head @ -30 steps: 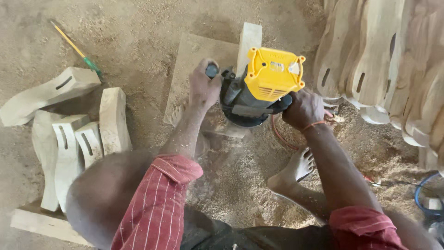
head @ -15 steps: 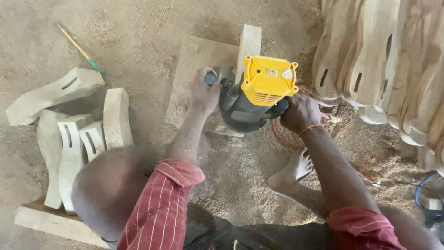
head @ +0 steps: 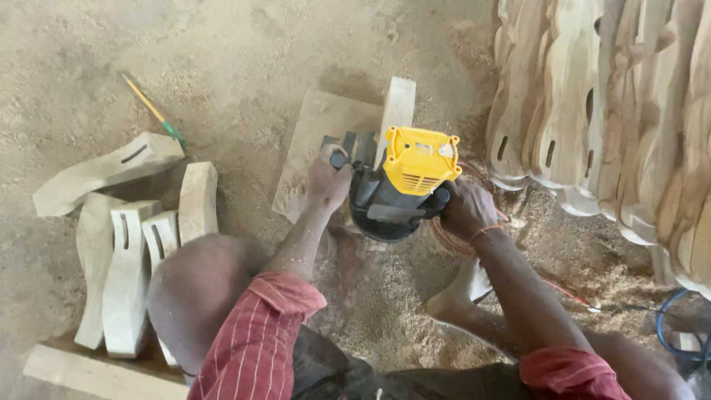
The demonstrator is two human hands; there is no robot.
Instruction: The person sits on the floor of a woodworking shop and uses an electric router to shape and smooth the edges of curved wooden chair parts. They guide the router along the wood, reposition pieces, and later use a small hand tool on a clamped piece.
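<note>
The person's left hand (head: 328,178) is wrapped around the dark side knob on the near-left side of a router (head: 404,181) with a yellow top and black body; the fingers are folded together over the knob, so this grip is clamped on the tool; the right hand (head: 463,210) clasps the opposite knob in the same way, its fingers closed around the handle, with an orange band at the wrist. The router stands between the two grips, upright, its round base resting on a pale wooden workpiece (head: 394,111) that lies on a flat board (head: 318,141) on the sawdust-covered floor (head: 244,59); an orange cord (head: 474,248) loops just beside the right grip. A bare foot (head: 455,300) rests in the sawdust below the right grip. Well to the left of the left grip lie several carved wooden legs (head: 126,244) with slots cut in them, resting partly on a timber strip (head: 96,374); beyond them lies a screwdriver (head: 155,111) with a green handle. To the right of the right grip, well apart, stands a row of curved carved pieces (head: 607,111) leaning together; a blue cable (head: 678,333) coils at the far right edge.
</note>
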